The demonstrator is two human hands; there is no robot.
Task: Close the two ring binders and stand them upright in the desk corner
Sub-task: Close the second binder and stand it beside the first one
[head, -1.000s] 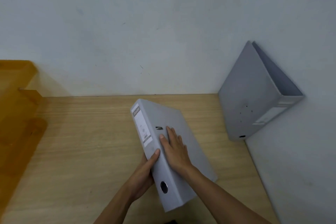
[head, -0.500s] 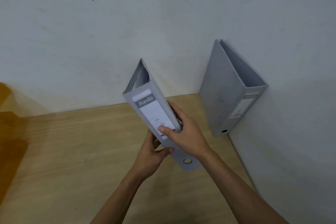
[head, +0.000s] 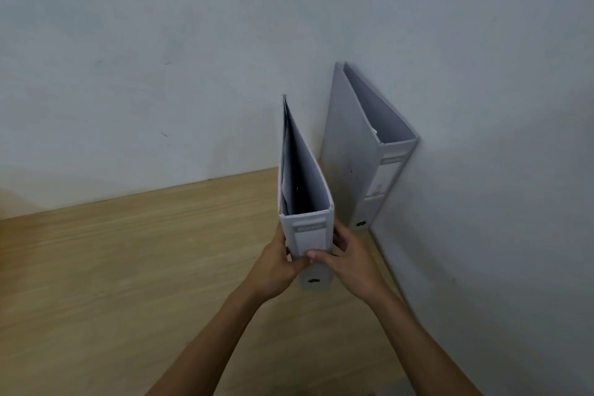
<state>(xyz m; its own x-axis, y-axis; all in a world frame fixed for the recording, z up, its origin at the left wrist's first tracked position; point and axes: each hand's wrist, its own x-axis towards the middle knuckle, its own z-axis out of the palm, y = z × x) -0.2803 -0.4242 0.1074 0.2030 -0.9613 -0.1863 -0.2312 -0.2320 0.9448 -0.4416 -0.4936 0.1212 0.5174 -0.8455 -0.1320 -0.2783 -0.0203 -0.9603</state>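
Near the middle of the frame, both hands clasp a grey ring binder (head: pixel 313 235) upright by its spine, the left hand (head: pixel 275 262) wrapped around its left side, the right hand (head: pixel 348 262) around its right, thumb across the label. Just right of it, a second binder (head: pixel 350 151) stands in the corner of the wooden desk (head: pixel 128 267), against the right wall (head: pixel 482 106).

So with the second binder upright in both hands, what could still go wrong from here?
1. The held binder stands apart from the corner binder; let go here, it may tip, with nothing beside it.
2. The left hand and right hand grip only its lower spine, so the top could swing on the slide in.
3. Pushed in hard, it might knock the corner binder along the side wall.
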